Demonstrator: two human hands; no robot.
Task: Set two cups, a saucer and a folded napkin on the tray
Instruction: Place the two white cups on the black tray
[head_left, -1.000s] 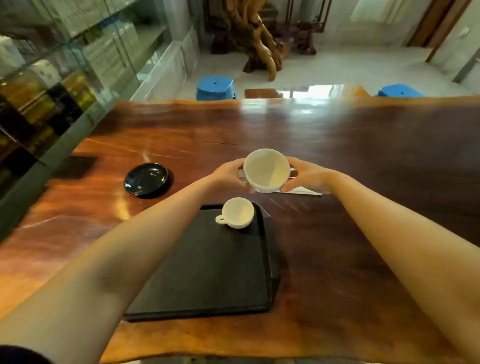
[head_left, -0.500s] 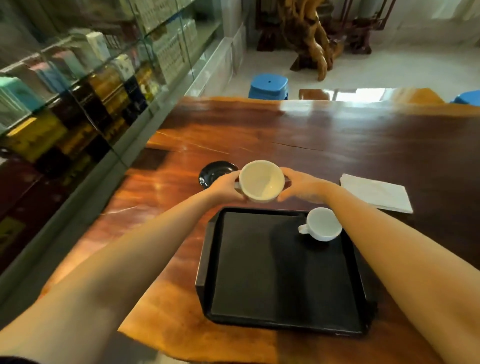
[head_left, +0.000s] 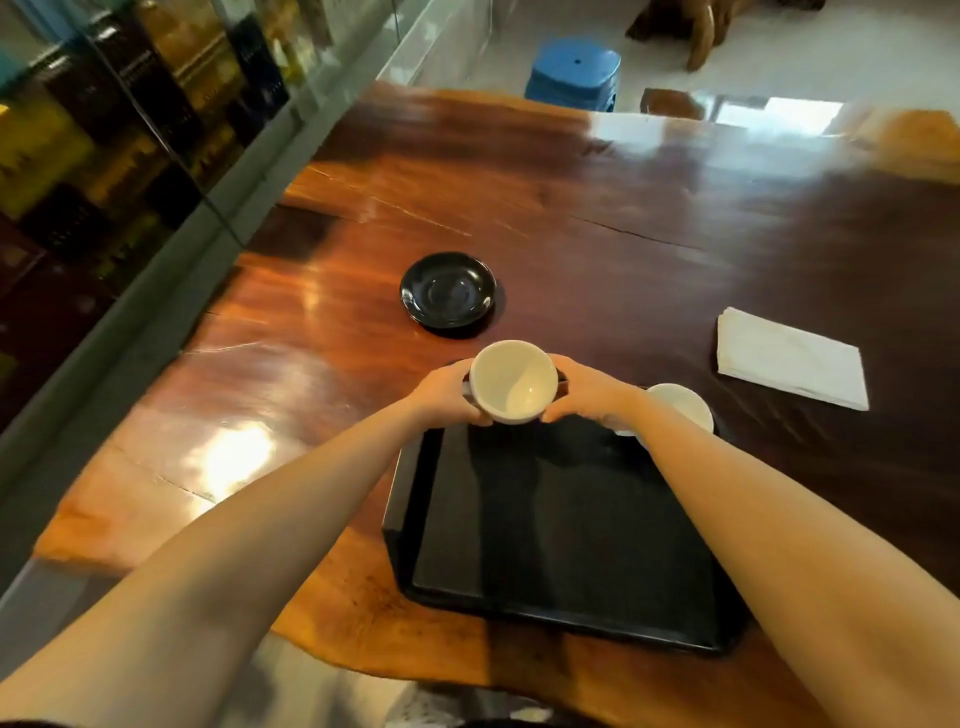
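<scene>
A large white cup (head_left: 513, 382) is held between my left hand (head_left: 448, 396) and my right hand (head_left: 586, 395), above the far edge of the black tray (head_left: 566, 525). A smaller white cup (head_left: 684, 406) stands in the tray's far right corner, partly hidden behind my right forearm. The black saucer (head_left: 448, 291) lies on the wooden table beyond the tray, to the left. A folded white napkin (head_left: 789, 358) rests on the table to the right of the tray.
The long wooden table (head_left: 623, 218) has an uneven near edge. A glass cabinet with boxes (head_left: 114, 130) runs along the left. A blue stool (head_left: 574, 73) stands past the table's far edge.
The view swung to the left and down, and the saucer came into clear sight. Both hands kept hold of the large cup over the tray's far edge.
</scene>
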